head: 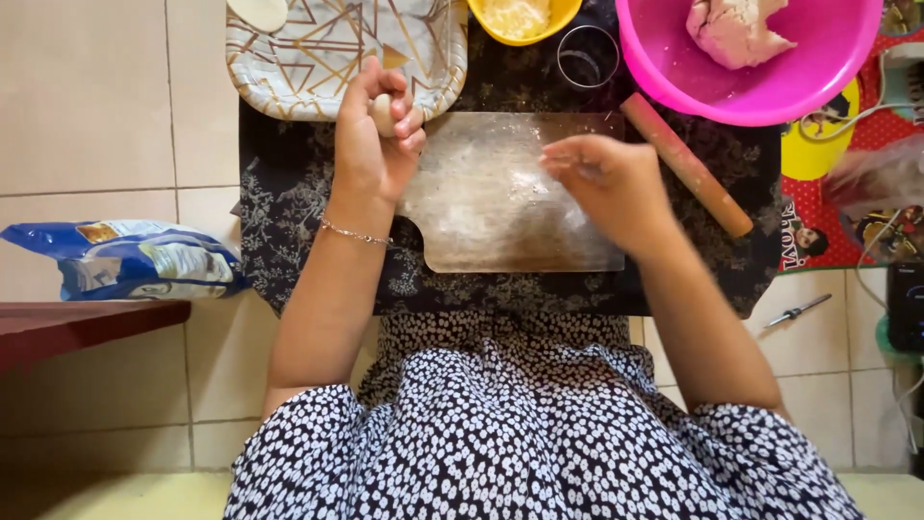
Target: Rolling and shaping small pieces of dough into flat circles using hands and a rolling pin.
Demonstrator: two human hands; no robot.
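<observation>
Left hand [373, 144] curled around a small pale ball of dough [383, 113], pinched between thumb and fingertips at the top of the fist; only part of the ball shows between the fingers. The ball sits above the far left corner of the floured wooden rolling board [500, 202], just in front of the rim of the square paper plate with gold line pattern [327, 58]. A thin chain bracelet [356, 233] circles the left wrist.

Right hand [606, 183] lies over the right half of the board, fingers drawn together and pointing left, tips touching or just above the floured surface; whether it pinches anything cannot be told.

Wooden rolling pin [685, 164] lies slanted just beyond the board's right edge. Board rests on a dark floral cloth [289, 221] spread over the tiled floor. Farther out: a pink plastic bowl [674, 77] holding a lump of dough [736, 29], a yellow bowl [520, 24] with pale contents, a round metal cutter ring [587, 56] between them. A blue and white bag [130, 260] lies well off to the left.
</observation>
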